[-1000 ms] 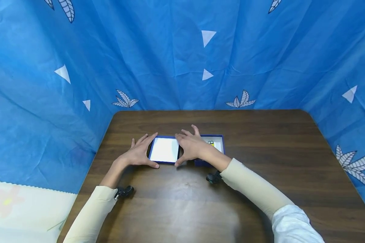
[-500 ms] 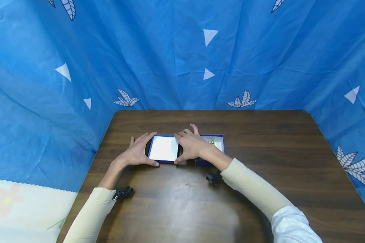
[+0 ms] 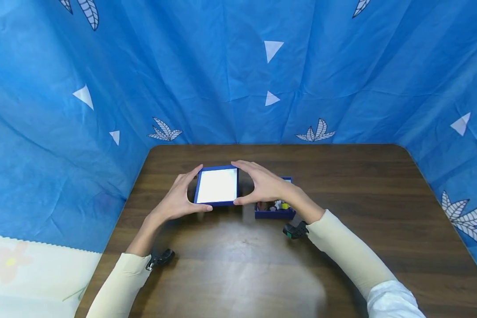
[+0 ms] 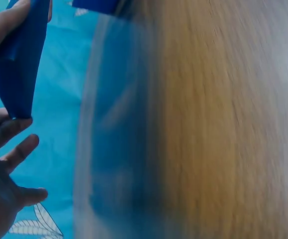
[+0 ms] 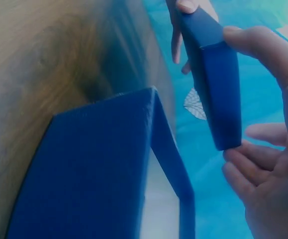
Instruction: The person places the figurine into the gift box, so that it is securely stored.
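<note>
Above the table, a shallow blue box lid (image 3: 217, 186) with a bright white inside faces up between my two hands. My left hand (image 3: 177, 197) pinches its left end, thumb on the near side and fingertips on the far side. At the opposite end, my right hand (image 3: 264, 184) holds it the same way. In the right wrist view the lid's blue side wall (image 5: 223, 94) shows between thumb and fingers. An open blue box (image 3: 275, 215) stands on the table, partly hidden by my right hand and wrist; small colourful items (image 3: 280, 205) lie inside it.
The brown wooden table (image 3: 361, 198) reaches back to a blue patterned curtain (image 3: 238, 79), which also hangs along both sides. A pale flowered cloth (image 3: 35, 274) is at the lower left. Black wrist cameras (image 3: 296, 230) hang under both forearms.
Both hands have lifted the lid off the table, and it has risen and moved slightly away from me. The box stays in place, with more of its contents now visible.
</note>
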A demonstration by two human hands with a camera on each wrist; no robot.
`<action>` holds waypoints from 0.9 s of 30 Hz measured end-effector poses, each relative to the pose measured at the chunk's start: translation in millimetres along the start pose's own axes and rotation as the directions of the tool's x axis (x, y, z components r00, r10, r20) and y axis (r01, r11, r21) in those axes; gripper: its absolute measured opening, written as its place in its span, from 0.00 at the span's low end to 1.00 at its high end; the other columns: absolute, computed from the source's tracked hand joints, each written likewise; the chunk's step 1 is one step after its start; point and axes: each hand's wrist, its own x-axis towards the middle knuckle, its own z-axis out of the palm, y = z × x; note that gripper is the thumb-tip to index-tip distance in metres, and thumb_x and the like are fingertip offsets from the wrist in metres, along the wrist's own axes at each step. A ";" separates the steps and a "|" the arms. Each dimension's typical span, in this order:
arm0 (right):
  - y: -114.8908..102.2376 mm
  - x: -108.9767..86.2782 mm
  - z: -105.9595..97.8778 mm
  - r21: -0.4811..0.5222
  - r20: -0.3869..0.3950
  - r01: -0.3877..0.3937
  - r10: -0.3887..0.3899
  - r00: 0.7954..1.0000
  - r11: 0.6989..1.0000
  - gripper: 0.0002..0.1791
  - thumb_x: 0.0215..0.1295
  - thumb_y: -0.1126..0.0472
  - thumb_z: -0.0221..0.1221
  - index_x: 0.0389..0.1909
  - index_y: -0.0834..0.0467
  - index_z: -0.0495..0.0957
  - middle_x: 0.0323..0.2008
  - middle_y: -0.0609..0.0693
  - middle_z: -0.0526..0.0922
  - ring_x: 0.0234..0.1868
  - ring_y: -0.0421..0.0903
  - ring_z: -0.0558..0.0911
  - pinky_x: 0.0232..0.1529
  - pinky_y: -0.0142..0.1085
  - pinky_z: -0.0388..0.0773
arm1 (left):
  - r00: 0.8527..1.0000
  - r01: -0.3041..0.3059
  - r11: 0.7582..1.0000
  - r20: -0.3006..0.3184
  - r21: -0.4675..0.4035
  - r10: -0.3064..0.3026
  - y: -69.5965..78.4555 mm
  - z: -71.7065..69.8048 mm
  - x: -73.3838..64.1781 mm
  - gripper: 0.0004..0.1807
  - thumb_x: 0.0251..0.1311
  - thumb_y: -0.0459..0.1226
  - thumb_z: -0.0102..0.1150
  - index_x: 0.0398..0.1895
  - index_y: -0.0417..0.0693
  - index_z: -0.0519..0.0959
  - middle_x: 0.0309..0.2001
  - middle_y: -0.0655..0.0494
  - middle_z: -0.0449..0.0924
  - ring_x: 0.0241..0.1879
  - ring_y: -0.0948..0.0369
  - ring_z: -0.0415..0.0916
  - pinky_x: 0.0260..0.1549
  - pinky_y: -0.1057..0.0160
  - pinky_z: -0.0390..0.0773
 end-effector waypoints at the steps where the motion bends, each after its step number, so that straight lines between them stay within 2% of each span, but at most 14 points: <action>1: 0.1 -3.6 -1.9 0.002 -0.008 0.005 -0.005 1.000 1.000 0.65 0.54 0.28 0.74 0.88 0.43 0.53 0.87 0.49 0.56 0.87 0.58 0.58 0.80 0.70 0.62 | 1.000 -0.008 1.000 -0.016 -0.004 0.008 2.7 0.5 -0.6 0.72 0.42 0.67 0.83 0.88 0.79 0.45 0.83 0.51 0.61 0.75 0.49 0.59 0.69 0.28 0.72; 6: 0.5 -23.1 -13.0 0.030 -0.063 0.010 -0.008 0.998 0.999 0.64 0.53 0.32 0.76 0.87 0.42 0.54 0.87 0.49 0.58 0.86 0.59 0.60 0.78 0.73 0.63 | 0.992 -0.085 0.996 -0.095 -0.040 0.081 20.4 2.2 1.1 0.71 0.42 0.63 0.86 0.87 0.81 0.47 0.82 0.52 0.63 0.71 0.51 0.62 0.66 0.32 0.73; 12: 5.9 -42.5 -24.3 0.067 -0.099 0.005 0.001 0.995 0.998 0.63 0.53 0.35 0.79 0.87 0.41 0.55 0.87 0.49 0.57 0.86 0.59 0.60 0.77 0.74 0.63 | 0.976 -0.168 0.985 -0.148 -0.047 0.159 41.4 7.9 7.9 0.73 0.40 0.59 0.88 0.87 0.80 0.49 0.82 0.55 0.66 0.69 0.52 0.63 0.64 0.39 0.73; 20: 17.7 -67.7 -39.4 0.055 -0.138 0.021 -0.013 0.990 0.998 0.63 0.52 0.39 0.80 0.86 0.43 0.56 0.86 0.52 0.59 0.84 0.61 0.63 0.76 0.73 0.66 | 0.968 -0.198 0.980 -0.163 -0.038 0.189 66.9 21.9 18.0 0.73 0.38 0.63 0.88 0.86 0.84 0.47 0.80 0.58 0.68 0.64 0.55 0.64 0.58 0.45 0.75; 27: 30.4 -94.9 -51.2 0.084 -0.197 0.016 0.001 0.980 0.996 0.60 0.51 0.42 0.81 0.84 0.41 0.61 0.85 0.49 0.63 0.84 0.58 0.65 0.77 0.73 0.66 | 0.962 -0.236 0.970 -0.158 -0.068 0.223 94.9 36.4 30.2 0.72 0.39 0.62 0.87 0.87 0.82 0.48 0.80 0.58 0.68 0.64 0.54 0.64 0.59 0.45 0.75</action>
